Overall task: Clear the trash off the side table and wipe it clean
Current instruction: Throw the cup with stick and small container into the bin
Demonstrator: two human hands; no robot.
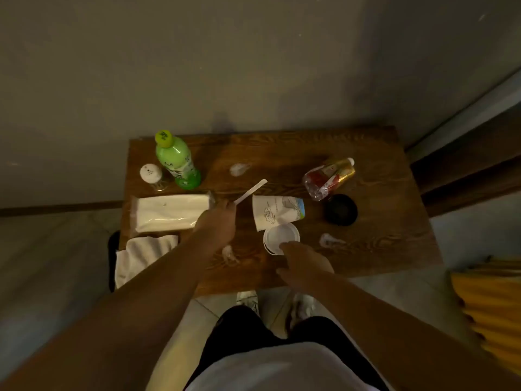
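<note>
On the dark wooden side table (375, 221), my left hand (217, 221) is shut on a thin white paper-wrapped stick (251, 190) that points up and right. My right hand (304, 263) touches the near rim of a white plastic lid (277, 235). A white paper cup (277, 210) lies on its side just behind the lid. A crushed clear bottle (328, 177) with a red and gold label lies at the back right. Three crumpled tissue bits sit on the table: one at the back (238, 169), one at the right (328, 240), one near my left wrist (229, 253).
A green bottle (177, 160) and a small white-capped jar (153, 176) stand at the back left. A tissue pack (169, 213) and a white cloth (143, 258) lie at the left edge. A black round dish (342, 210) sits right of the cup. A yellow striped fabric (490, 300) is at the right.
</note>
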